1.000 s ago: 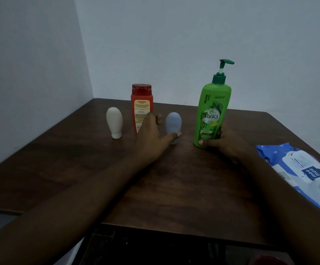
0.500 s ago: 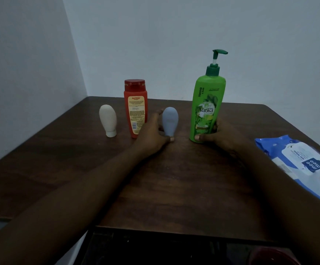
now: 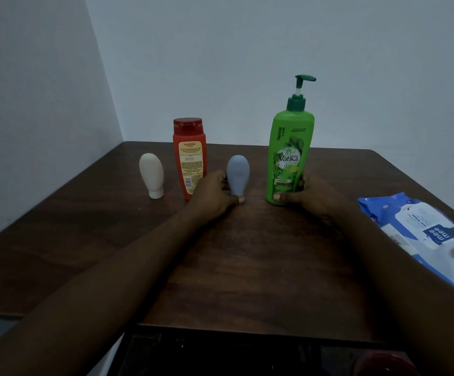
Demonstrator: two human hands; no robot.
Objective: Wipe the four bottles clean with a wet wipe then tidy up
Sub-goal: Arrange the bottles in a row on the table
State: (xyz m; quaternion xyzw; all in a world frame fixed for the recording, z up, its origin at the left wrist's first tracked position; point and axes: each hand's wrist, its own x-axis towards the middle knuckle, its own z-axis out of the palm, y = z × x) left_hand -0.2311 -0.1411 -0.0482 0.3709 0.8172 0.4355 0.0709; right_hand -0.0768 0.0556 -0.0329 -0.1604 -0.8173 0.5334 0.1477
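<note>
Our left hand [image 3: 215, 194] curls round the narrow lower end of the small grey-blue bottle [image 3: 238, 172], thumb across its front near the cap. The bottle stands cap-down on the table [image 3: 247, 267]. Our right hand [image 3: 311, 198] wraps the base of the tall green pump bottle [image 3: 288, 156], thumb in front, fingers behind and hidden. Just beside the left hand's knuckles stands the red bottle [image 3: 189, 156]; whether they touch, we cannot tell. Further out that way is the white bottle [image 3: 151, 172], also cap-down. The pack of wet wipes [image 3: 421, 232] lies well out past the right hand, near the table edge, and we see no wipe drawn. Risks, as we judge them: the grey-blue bottle balances on a small cap and would tip if released crooked. A careless lift could knock the red bottle over with the left knuckles. The green bottle is tall and held low, so a quick pull could topple it. With both hands busy, none is free for the pack.
</note>
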